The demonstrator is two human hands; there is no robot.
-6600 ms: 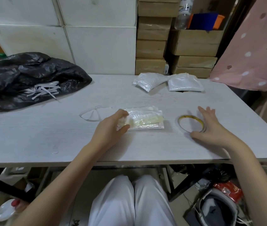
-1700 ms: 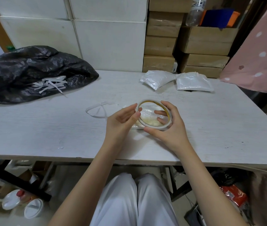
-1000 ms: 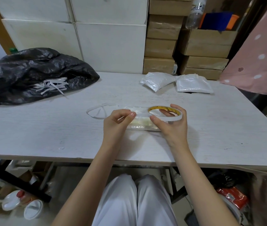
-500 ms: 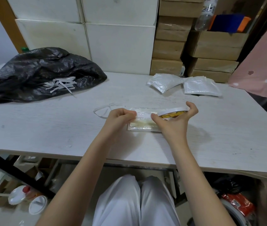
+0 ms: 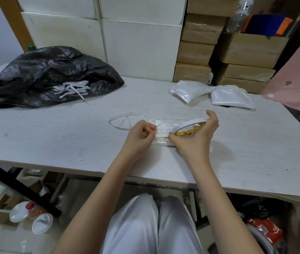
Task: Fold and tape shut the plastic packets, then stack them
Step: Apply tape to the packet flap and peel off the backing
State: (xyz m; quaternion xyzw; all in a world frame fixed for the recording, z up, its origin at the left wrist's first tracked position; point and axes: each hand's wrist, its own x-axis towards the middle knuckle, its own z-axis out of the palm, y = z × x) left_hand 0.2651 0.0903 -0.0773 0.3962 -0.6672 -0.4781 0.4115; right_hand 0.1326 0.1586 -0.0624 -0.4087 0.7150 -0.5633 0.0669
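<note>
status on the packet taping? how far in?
Done, apparently: two white packets lie side by side at the table's far edge, not stacked. In hand: a third packet lies in front of the person; the right hand holds the tape roll over it while the left hand pinches at the tape end. Left: finish sealing it, then stack all three.

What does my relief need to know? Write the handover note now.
Left hand: pinches the tape end on the packet.
Right hand: holds the tape roll just above the packet.
Packet lies folded on the table, mid-front; two finished packets lie side by side at the far right, unstacked.
Done: fold; taping started.
Left: finish the tape strip, cut it, stack all three.
</note>
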